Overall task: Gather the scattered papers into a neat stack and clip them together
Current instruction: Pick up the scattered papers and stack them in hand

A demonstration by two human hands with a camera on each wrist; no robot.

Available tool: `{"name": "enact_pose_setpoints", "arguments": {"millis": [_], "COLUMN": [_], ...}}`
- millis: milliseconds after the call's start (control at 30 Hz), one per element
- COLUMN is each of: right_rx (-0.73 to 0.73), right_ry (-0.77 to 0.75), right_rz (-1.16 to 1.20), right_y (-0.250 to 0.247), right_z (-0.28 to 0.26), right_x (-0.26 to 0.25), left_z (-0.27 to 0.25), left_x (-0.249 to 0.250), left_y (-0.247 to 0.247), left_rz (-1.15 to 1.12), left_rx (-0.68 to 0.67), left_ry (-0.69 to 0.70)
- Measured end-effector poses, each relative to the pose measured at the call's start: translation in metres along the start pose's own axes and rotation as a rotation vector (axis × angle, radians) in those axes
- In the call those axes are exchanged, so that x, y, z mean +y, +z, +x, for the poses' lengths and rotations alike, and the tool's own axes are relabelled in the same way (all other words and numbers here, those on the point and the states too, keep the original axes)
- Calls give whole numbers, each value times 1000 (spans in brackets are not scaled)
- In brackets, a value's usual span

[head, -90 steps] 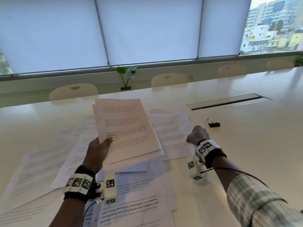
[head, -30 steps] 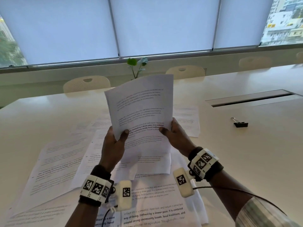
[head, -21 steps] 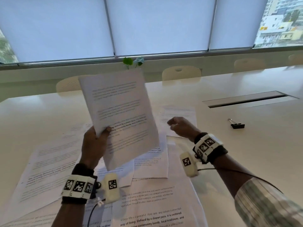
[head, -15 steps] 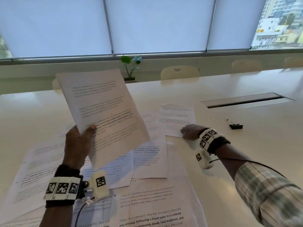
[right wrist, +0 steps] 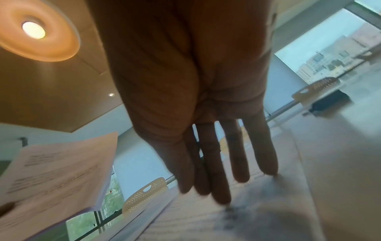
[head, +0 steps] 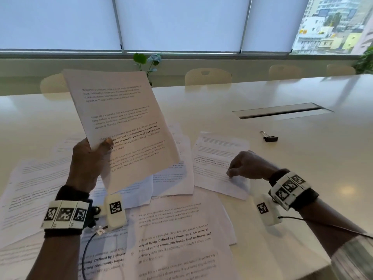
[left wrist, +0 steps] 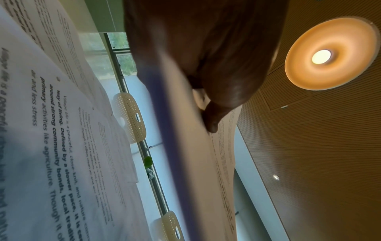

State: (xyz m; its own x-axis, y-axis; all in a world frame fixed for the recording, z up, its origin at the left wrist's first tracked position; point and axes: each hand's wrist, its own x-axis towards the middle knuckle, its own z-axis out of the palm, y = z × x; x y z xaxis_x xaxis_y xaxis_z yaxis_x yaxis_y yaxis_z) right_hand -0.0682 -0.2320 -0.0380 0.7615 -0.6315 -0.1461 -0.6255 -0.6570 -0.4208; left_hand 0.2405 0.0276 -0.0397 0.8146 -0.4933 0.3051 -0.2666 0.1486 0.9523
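Observation:
My left hand (head: 101,146) holds a small stack of printed papers (head: 121,118) tilted up above the table, thumb on the front and fingers behind. In the left wrist view the thumb (left wrist: 212,120) presses on that stack (left wrist: 222,171). My right hand (head: 240,168) rests on a single sheet (head: 216,154) lying to the right. Its fingers (right wrist: 237,163) point down, fairly straight, with the tips on the paper. Several more sheets (head: 177,229) lie scattered and overlapping in front of me. A black binder clip (head: 270,137) lies beyond the right hand, apart from the papers.
The long white table (head: 302,168) has a recessed cable slot (head: 280,111) at the back right. Pale chairs (head: 207,76) and a small plant (head: 147,61) stand along the far side under the blinds. More sheets (head: 36,188) spread to the left.
Both hands held the stack a second ago. The right hand let go, moved right and came down onto the single sheet. The left hand carried the stack to the left.

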Motion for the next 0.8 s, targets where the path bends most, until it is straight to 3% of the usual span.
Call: {"name": "enact_pose_setpoints", "arguments": {"millis": [100, 167, 267, 500, 667, 800], "right_rx": [107, 18, -199, -341, -173, -180], "right_ry": [96, 195, 192, 136, 164, 271], "right_rz": [-47, -234, -373, -305, -47, -282], "right_y": [7, 9, 19, 24, 32, 46], "right_z": [-14, -20, -27, -59, -84, -93], "right_x": [3, -2, -7, -20, -41, -62], "left_z": [-6, -10, -14, -28, -35, -39], "left_x": [3, 5, 9, 12, 12, 11], "left_y": [1, -1, -5, -21, -30, -27], "left_rz": [3, 9, 9, 3, 7, -2], "left_rx": [-24, -48, -88, -98, -122, -149], "left_ry": [-1, 2, 0, -13, -30, -26]}}
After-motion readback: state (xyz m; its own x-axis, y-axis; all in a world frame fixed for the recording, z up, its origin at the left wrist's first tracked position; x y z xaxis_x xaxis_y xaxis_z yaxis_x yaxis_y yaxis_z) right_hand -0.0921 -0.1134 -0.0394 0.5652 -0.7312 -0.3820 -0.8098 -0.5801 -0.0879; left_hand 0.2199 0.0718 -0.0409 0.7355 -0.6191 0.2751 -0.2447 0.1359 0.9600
